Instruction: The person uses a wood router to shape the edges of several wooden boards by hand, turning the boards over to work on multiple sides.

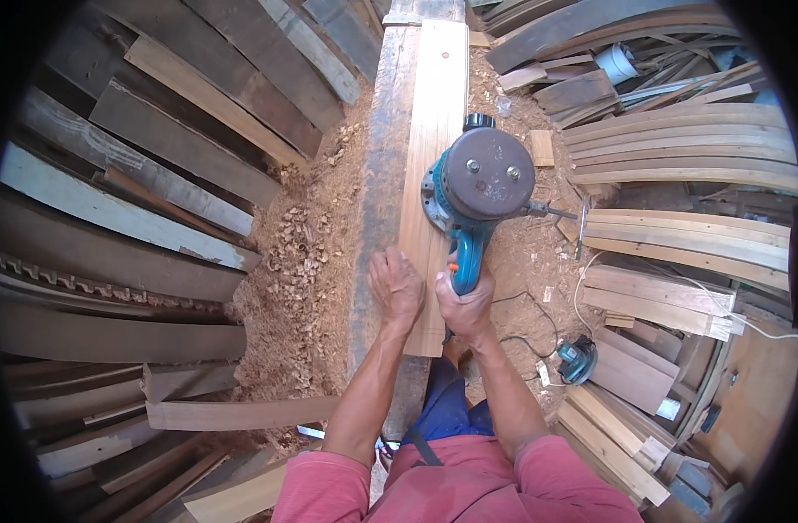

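Note:
A pale wooden board (425,131) lies lengthwise on a longer, worn wooden beam (375,174). On the board's right side rests a teal handheld power tool (488,179) with a round dark cap, two bolts and a black front knob; its exact kind is not clear. My right hand (470,305) is wrapped round its rear handle. My left hand (394,283) presses on the board's left edge with bent fingers, close to the tool. A rod with a metal guide (582,227) sticks out to the tool's right. The tool's underside is hidden.
Wood shavings (303,261) cover the floor around the beam. Long boards (172,148) are stacked on the left, and more planks (686,235) on the right. A second teal power tool (577,359) sits on the floor at right, near a loose dark cord (551,318).

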Demonstrator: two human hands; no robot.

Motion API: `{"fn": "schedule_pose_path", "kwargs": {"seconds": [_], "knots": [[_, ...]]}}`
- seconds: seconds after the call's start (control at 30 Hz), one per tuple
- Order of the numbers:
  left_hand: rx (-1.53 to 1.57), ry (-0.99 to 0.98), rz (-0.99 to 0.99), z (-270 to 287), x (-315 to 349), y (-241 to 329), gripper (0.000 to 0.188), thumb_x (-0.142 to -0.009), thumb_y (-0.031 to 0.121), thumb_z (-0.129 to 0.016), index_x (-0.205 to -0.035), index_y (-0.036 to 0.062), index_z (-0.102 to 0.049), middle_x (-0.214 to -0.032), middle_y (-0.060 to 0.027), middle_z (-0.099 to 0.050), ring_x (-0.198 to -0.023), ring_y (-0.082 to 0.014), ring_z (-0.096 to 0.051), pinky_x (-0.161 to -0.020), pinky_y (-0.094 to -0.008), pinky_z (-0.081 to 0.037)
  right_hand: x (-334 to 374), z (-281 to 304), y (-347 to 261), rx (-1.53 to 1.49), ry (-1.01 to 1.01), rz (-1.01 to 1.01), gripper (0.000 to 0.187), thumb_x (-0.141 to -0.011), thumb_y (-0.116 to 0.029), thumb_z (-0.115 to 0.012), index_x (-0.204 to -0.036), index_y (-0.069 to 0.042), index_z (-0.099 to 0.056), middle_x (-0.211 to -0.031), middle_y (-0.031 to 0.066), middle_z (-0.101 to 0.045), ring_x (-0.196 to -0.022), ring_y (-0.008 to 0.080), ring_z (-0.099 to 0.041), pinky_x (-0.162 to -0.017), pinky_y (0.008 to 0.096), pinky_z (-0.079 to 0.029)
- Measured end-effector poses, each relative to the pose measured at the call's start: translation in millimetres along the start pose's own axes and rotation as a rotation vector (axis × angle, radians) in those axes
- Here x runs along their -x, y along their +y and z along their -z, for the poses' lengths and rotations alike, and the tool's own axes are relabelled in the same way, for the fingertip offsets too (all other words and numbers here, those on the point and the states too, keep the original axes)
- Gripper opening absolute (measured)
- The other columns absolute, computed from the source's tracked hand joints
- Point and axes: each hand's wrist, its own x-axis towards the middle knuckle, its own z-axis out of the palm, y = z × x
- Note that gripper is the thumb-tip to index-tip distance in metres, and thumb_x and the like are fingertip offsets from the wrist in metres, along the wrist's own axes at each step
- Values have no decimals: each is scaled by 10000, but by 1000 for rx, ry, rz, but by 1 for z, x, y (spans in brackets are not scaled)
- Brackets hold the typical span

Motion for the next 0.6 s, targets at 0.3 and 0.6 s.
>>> {"fn": "schedule_pose_path", "kwargs": {"seconds": [0.3, 0.6], "knots": [[-14, -26, 25, 2, -1, 3, 101, -950, 150, -561, -981, 56, -539, -971, -185, -557, -938, -392, -571, -775, -529, -450, -37, -6, -1, -9, 38, 4, 269, -822, -81, -716, -1048, 20, -610, -874, 118, -656, -798, 195, -661, -764, 340, -532], [15, -12, 16, 5, -4, 4, 89, -946, 130, -563, -969, 51, -529, -959, -195, -546, -917, -407, -560, -765, -538, -437, -149, -13, -5, -45, -17, -16, 166, -813, -41, -616, -976, -23, -591, -733, 33, -569, -599, 121, -577, -534, 295, -498]]}}
